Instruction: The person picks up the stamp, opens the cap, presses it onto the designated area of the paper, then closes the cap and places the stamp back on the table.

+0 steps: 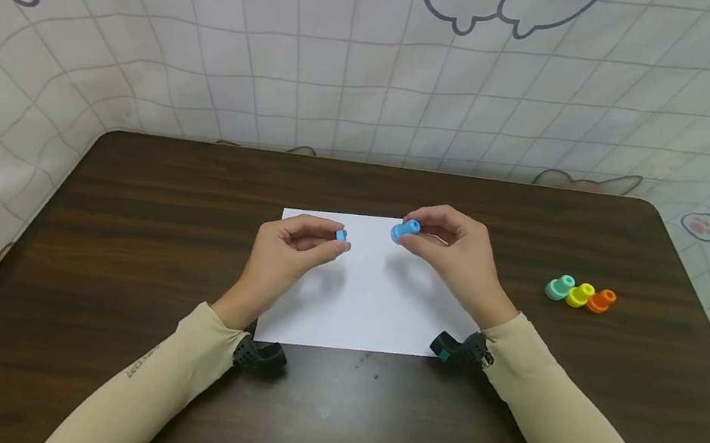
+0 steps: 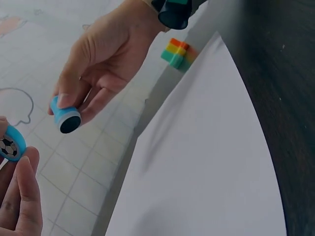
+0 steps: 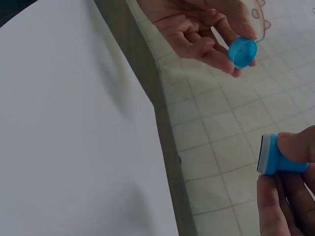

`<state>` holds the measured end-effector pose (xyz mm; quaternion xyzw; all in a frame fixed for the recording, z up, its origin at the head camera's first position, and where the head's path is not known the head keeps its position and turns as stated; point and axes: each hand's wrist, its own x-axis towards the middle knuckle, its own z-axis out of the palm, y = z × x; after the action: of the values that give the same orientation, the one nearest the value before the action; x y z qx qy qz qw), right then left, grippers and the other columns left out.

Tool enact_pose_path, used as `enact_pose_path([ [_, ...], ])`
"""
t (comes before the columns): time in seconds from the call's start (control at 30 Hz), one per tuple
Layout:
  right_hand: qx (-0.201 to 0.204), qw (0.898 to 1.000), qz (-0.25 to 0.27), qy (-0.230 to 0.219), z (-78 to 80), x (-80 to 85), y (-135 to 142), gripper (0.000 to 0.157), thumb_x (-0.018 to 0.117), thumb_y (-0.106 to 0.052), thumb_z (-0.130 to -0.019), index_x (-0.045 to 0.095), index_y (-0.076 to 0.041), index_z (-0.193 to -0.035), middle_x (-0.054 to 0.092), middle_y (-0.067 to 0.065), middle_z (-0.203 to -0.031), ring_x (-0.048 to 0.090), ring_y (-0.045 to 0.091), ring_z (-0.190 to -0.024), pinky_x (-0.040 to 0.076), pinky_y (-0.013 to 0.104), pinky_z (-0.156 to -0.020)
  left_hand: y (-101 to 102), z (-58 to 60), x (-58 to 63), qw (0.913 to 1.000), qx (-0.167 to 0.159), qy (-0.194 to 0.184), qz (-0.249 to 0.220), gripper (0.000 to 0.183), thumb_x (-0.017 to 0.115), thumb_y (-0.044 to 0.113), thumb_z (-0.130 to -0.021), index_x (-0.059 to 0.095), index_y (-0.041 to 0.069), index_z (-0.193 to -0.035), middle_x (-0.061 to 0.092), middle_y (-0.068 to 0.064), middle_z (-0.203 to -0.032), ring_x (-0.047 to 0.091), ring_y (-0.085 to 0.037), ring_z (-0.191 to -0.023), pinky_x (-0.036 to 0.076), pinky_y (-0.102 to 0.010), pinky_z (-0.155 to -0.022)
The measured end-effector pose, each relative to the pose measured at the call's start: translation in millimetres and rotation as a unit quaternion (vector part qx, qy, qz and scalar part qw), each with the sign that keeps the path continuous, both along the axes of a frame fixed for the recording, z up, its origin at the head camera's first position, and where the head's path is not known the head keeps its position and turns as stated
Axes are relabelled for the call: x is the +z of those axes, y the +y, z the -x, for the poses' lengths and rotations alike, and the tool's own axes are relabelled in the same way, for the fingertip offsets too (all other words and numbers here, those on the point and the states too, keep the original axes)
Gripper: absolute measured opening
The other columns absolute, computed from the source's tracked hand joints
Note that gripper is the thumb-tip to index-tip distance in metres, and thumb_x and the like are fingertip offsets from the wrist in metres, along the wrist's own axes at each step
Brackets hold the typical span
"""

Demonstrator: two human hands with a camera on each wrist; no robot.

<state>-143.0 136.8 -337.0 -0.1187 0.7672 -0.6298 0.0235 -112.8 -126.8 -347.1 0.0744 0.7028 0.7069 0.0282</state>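
Observation:
My left hand pinches a small round blue stamp cap between thumb and fingertips. A soccer-ball picture shows on the face of the cap in the left wrist view, and its hollow inside faces the right wrist view. In my right hand a blue toy stamp is held by its handle, its dark stamping face uncovered. Both hands are raised above a white sheet of paper, with a gap between cap and stamp.
Green, yellow and orange stamps stand in a close row right of the paper. The dark wooden table has a grid-patterned cloth behind it and at its sides.

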Motion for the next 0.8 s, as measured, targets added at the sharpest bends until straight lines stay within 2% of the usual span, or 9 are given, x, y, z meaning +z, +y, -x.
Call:
enact_pose_path([
  [0.27,0.015,0.998,0.065,-0.012,-13.1,4.5,-3.5,0.029,0.083,-0.012,-0.088,0.070,-0.007,-0.114,0.074,0.000,-0.110,0.073,0.017,-0.102,0.063,0.027,-0.091,12.0,2.0,4.0,0.9997,-0.023,0.008,0.007,0.034,0.086,0.022,-0.086,0.076,0.011,-0.117,0.079,0.003,-0.103,0.079,-0.012,-0.094,0.064,-0.027,-0.087],
  [0.5,0.026,0.991,0.129,-0.027,-21.8,7.7,-6.4,0.027,0.080,-0.003,-0.088,0.069,-0.007,-0.112,0.073,0.000,-0.110,0.073,0.015,-0.100,0.063,0.026,-0.093,19.0,-1.2,8.0,0.9991,-0.030,0.025,-0.015,0.034,0.084,0.014,-0.087,0.075,0.007,-0.118,0.079,0.005,-0.103,0.078,-0.011,-0.093,0.065,-0.029,-0.088],
  [0.8,0.029,0.986,0.155,-0.044,-32.0,10.2,-11.2,0.026,0.079,0.000,-0.088,0.069,-0.009,-0.110,0.071,0.000,-0.109,0.074,0.014,-0.098,0.063,0.027,-0.093,28.8,-4.0,8.4,0.9977,-0.045,0.038,-0.035,0.033,0.082,0.005,-0.087,0.073,0.002,-0.119,0.077,0.007,-0.108,0.078,-0.009,-0.094,0.065,-0.033,-0.092],
])
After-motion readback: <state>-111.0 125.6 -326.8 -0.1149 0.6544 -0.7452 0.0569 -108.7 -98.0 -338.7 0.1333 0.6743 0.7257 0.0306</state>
